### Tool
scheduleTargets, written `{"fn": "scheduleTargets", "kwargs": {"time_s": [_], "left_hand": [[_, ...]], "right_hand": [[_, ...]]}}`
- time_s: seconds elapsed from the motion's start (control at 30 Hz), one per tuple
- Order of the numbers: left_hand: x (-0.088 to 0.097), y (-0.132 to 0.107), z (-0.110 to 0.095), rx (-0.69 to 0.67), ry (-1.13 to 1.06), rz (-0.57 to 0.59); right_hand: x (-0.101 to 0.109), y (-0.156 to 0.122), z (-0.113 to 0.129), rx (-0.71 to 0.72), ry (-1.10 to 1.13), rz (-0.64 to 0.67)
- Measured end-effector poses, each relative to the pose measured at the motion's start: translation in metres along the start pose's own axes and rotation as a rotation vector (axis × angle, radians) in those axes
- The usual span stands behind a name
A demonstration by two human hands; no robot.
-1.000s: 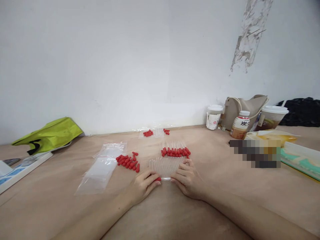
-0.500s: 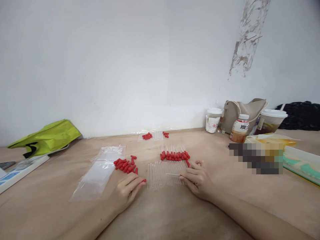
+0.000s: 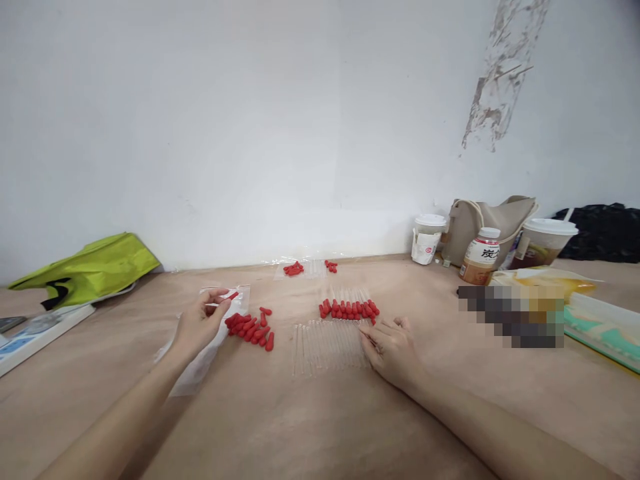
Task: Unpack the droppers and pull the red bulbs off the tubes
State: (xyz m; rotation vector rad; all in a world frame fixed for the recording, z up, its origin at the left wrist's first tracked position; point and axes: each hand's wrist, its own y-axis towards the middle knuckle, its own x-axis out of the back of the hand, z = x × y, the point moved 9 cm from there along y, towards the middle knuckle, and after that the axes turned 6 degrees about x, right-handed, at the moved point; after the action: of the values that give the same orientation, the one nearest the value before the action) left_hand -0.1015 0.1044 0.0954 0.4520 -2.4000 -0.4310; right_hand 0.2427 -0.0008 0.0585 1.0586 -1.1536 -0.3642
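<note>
My left hand pinches a red rubber dropper bulb between thumb and fingertips, raised over the clear plastic zip bags. A loose heap of red bulbs lies just right of that hand. My right hand rests at the right end of a row of clear, thin tubes. Its fingers are drawn together; what they hold, if anything, is hidden. Behind the tubes lie droppers with red bulbs fitted, side by side, their clear stems pointing to the wall.
Near the wall lies a clear bag with more red bulbs and tubes. At right stand a lidded paper cup, a bottle, a beige handbag and a drink cup. A power strip and green bag are at left.
My left hand has moved left and away from me, from beside the tubes to above the plastic bags, holding a bulb. The tube that stuck out of my right hand no longer shows there.
</note>
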Motion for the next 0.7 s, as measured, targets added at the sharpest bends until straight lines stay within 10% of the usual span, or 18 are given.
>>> {"fn": "scheduleTargets", "kwargs": {"time_s": [0.7], "left_hand": [[-0.017,0.007,0.032,-0.007,0.177,0.121]], "right_hand": [[-0.017,-0.009,0.007,0.079,0.073,0.281]]}}
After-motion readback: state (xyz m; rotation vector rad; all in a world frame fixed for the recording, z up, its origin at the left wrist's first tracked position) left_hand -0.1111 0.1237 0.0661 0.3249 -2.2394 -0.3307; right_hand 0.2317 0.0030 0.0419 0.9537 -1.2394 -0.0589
